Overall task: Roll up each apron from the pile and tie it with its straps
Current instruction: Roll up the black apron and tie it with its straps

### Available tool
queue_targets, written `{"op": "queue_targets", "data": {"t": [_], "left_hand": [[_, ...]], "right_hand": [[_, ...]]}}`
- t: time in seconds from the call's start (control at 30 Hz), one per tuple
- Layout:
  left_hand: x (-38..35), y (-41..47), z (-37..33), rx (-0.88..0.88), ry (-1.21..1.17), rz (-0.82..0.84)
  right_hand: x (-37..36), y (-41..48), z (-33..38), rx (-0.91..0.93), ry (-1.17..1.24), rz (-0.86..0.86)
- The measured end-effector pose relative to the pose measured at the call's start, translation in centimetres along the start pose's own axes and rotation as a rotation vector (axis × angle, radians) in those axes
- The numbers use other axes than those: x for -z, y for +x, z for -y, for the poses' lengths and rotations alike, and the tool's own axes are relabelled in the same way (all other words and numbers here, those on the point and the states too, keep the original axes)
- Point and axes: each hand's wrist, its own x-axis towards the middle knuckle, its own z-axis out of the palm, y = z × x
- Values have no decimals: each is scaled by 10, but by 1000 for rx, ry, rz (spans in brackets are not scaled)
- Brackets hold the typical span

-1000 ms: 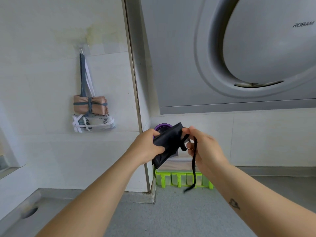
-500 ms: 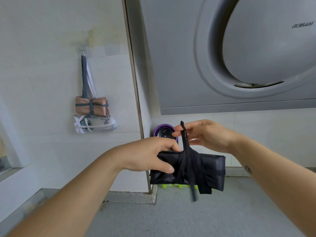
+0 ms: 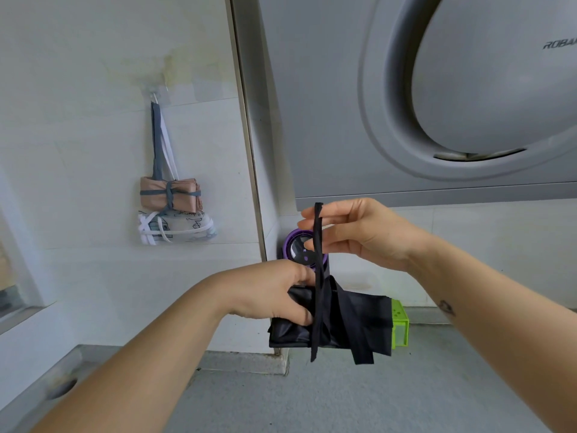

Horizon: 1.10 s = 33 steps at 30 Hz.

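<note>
The rolled black apron (image 3: pixel 359 320) is held in the air above the grey worktop (image 3: pixel 343 398), lying level, with loose strap ends hanging below it. The left hand (image 3: pixel 265 295) grips its left end, fingers (image 3: pixel 296 317) curled round the cloth. The right hand (image 3: pixel 362 232), above it, pinches the top of a thin black strap (image 3: pixel 318 245) between thumb and forefinger; its other fingers lie loosely straight. The strap runs taut down across the roll.

Behind the hands stand a round purple-rimmed timer (image 3: pixel 295 250) and a lime-green plastic box (image 3: pixel 399 326), both partly hidden by the apron. On the white tiled wall, a hook (image 3: pixel 155 95) carries a tied tan apron roll (image 3: pixel 168 195) and a white one (image 3: pixel 178 228). A smooth grey range hood (image 3: pixel 437 120) is overhead.
</note>
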Motion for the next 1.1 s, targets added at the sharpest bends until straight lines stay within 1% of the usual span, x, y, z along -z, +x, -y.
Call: {"op": "queue_targets", "data": {"t": [0.13, 0.23, 0.33, 0.43, 0.53, 0.63, 0.77, 0.9, 0.97, 1.0, 1.1], "left_hand": [[4, 3, 5, 20, 14, -19], [5, 6, 8, 12, 26, -29], [6, 7, 9, -1, 5, -26], [6, 7, 13, 10, -50, -23], [7, 6, 16, 18, -53, -31], [9, 7, 20, 40, -11, -46], [15, 7, 30, 111, 47, -107], [16, 5, 34, 127, 26, -122], [15, 6, 35, 130, 54, -117], [14, 7, 35, 133, 58, -112], [13, 9, 33, 124, 51, -91]], "right_hand": [[-9, -3, 4, 8, -70, 49], [-12, -3, -1, -10, -245, 33], [-12, -6, -4, -48, -431, 74], [-10, -7, -4, -110, -450, 115], [-13, -8, -7, -110, -614, 117], [-14, -8, -6, -105, -666, 105], [2, -9, -1, -204, -753, 153], [6, -10, 4, -300, -1016, 214], [6, -8, 5, -258, -1085, 210], [5, -6, 6, -202, -1060, 187], [0, 3, 5, 30, -830, 73]]}}
